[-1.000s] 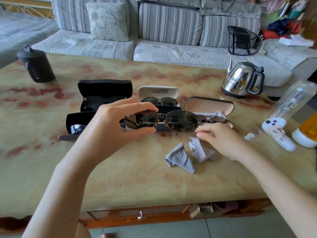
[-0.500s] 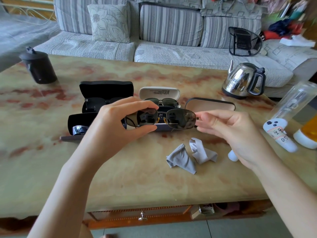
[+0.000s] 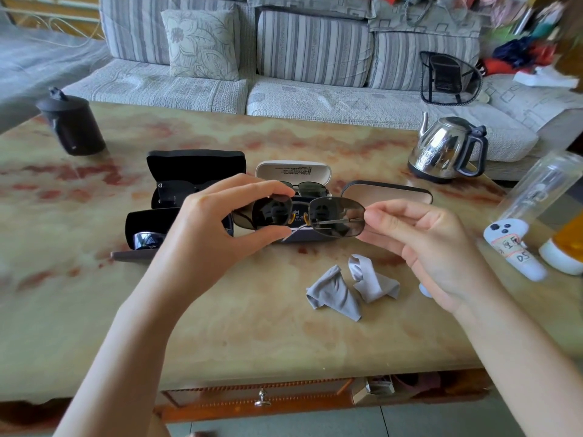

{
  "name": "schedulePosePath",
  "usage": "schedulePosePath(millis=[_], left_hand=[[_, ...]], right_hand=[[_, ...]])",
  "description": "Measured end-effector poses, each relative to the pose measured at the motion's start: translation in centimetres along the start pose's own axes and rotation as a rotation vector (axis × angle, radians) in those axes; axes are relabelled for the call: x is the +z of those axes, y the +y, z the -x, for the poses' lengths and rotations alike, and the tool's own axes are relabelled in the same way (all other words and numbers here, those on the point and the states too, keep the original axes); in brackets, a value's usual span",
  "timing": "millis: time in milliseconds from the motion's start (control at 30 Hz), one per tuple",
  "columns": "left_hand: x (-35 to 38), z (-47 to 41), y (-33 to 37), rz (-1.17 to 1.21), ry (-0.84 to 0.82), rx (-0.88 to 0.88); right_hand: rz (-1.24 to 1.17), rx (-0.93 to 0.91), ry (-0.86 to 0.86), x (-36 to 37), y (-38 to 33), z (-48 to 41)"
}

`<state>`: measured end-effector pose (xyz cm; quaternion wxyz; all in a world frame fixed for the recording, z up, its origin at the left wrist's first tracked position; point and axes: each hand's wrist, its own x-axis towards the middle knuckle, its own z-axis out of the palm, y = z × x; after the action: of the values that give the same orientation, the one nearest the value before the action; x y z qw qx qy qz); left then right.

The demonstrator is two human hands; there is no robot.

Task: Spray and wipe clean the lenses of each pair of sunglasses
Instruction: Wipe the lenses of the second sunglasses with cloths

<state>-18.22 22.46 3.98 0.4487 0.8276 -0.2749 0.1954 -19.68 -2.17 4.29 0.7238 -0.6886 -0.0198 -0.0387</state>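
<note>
Thin-framed dark sunglasses (image 3: 336,217) hang in the air above the table, arms folded behind the lenses. My left hand (image 3: 217,228) pinches the left lens rim between thumb and fingers. My right hand (image 3: 419,241) pinches the right hinge end. Two crumpled grey cloths (image 3: 350,288) lie on the table below. Behind the held pair, sunglasses (image 3: 310,188) sit in an open white case, another pair (image 3: 172,192) in an open black case, and a mirrored pair (image 3: 146,239) in a second black case. A small white cap (image 3: 424,290) peeks out beside my right wrist.
A steel kettle (image 3: 448,149) stands at the back right, a dark jar (image 3: 71,124) at the back left. An empty open tan case (image 3: 391,192) sits behind my right hand. A clear bottle (image 3: 539,190), a white controller (image 3: 512,244) and an orange bottle (image 3: 568,247) crowd the right edge.
My right hand rose from the cloths on the table and took the right end of the sunglasses. The arms are now folded in behind the lenses.
</note>
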Motion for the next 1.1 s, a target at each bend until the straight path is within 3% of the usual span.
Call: schedulePosePath(millis=[200, 467, 667, 1100], left_hand=[[0.3, 0.0, -0.1, 0.027, -0.004, -0.044], [0.6, -0.1, -0.3, 0.05, 0.02, -0.088], [0.8, -0.1, -0.2, 0.198, 0.114, -0.263], [0.5, 0.1, -0.1, 0.319, 0.217, -0.392]], right_hand=[[-0.176, 0.026, -0.024, 0.6, 0.2, -0.1], [-0.124, -0.029, -0.034, 0.7, 0.2, -0.4], [-0.114, -0.068, -0.006, 0.9, 0.1, -0.5], [-0.147, -0.121, 0.016, 1.1, 0.1, -0.8]])
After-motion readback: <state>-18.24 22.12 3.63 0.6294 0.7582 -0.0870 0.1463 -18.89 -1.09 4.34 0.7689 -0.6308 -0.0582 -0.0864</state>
